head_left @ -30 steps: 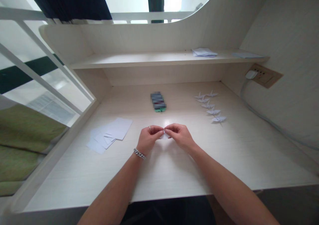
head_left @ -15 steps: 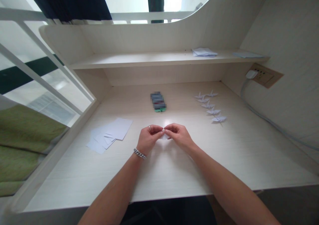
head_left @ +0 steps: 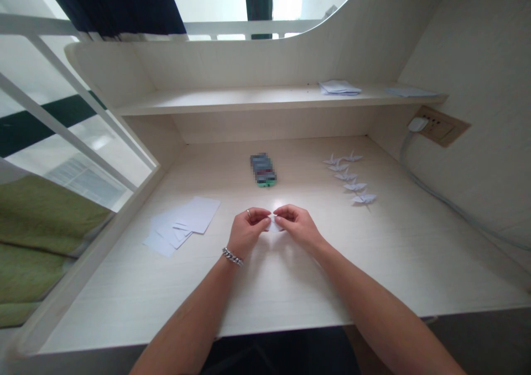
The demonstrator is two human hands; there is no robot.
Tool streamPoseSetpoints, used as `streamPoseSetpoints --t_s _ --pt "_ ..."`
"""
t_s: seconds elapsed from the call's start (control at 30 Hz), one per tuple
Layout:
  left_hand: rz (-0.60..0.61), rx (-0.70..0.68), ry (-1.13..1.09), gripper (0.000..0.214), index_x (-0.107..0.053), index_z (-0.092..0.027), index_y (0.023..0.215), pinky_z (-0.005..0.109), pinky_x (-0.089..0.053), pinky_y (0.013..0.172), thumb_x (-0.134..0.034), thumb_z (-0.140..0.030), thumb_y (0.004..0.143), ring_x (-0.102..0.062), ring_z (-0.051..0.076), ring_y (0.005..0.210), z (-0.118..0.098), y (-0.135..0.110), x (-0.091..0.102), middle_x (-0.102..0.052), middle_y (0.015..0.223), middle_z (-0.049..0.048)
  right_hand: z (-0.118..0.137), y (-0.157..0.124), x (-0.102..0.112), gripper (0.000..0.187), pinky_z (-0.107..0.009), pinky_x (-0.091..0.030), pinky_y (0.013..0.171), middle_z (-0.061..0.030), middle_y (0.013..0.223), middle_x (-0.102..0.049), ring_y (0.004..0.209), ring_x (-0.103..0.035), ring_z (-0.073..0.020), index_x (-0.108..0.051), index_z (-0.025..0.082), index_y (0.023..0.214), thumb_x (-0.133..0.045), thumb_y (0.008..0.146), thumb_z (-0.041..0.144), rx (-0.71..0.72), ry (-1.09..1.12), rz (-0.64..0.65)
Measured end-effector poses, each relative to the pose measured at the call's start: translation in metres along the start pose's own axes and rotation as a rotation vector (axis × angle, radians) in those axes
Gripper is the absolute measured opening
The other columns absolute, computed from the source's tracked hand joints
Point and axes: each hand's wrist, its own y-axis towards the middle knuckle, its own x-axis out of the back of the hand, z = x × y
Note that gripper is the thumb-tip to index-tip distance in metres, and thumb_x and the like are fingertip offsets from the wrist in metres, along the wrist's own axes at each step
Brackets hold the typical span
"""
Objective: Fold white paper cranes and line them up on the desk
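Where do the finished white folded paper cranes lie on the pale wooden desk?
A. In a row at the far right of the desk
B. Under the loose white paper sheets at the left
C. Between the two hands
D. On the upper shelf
A: the white folded paper cranes lie in a row on the far right part of the pale wooden desk, apart from the left hand and right hand.

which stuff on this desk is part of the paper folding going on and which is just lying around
In use:
- small folded paper, pinched between left hand and right hand
- loose white sheets to the left
- row of finished paper cranes to the right

Lying about:
- blurred small object mid-desk
- papers on the shelf
- plug and cable at the wall socket
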Motion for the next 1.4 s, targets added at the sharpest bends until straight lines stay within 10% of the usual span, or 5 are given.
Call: streamPoseSetpoints --t_s 1.4 --pt "0.012 0.038 -0.001 0.024 -0.070 -0.012 0.078 0.023 -0.053 0.057 -0.079 -0.027 0.062 -0.063 0.012 0.062 0.0001 0.0010 0.0029 -0.069 0.068 0.0025 0.0023 -0.0007 0.0061 0.027 -0.028 -0.047 0.059 -0.0013 0.067 -0.066 0.061 -0.062 -0.0148 -0.061 0.015 0.092 -0.071 0.070 0.026 0.049 -0.056 0.017"
